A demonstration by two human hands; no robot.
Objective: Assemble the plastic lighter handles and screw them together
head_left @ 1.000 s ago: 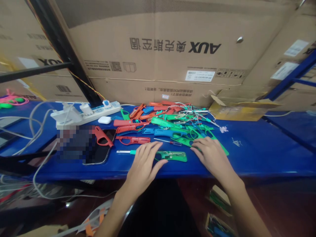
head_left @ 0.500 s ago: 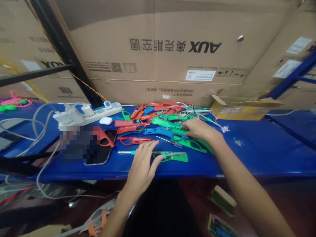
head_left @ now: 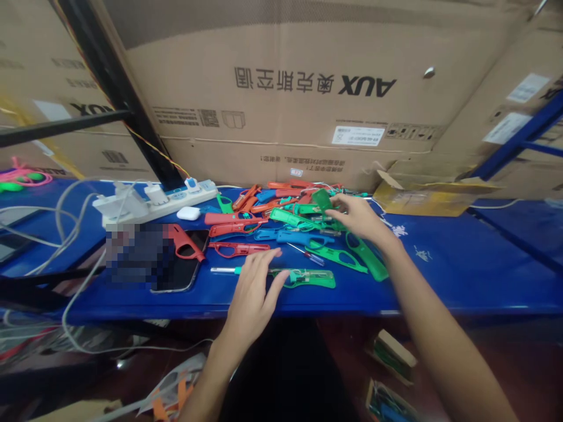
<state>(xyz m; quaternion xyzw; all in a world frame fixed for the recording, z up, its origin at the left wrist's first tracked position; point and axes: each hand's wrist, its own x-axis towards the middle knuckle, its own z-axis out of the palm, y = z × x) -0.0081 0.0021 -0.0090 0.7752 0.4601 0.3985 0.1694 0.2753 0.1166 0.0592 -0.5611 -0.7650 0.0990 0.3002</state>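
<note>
My right hand pinches a green lighter shell half and holds it raised over the pile. My left hand rests with fingers stretched and thumb apart across an opened gas lighter, covering part of its middle. This lighter has a green handle with its inner parts showing and a metal nozzle pointing left. Between the hands and the pile lie a blue shell half, a small screwdriver and a green shell half. Another green shell half lies under my right wrist.
Red shell halves and other lighter parts heap up before a large carton. To the left are a power strip, a white earphone case and a phone. A small open carton stands at the back right.
My right hand has lifted a green shell half and moved it slightly up and away from the blue one. My left hand stays at the lighter.
</note>
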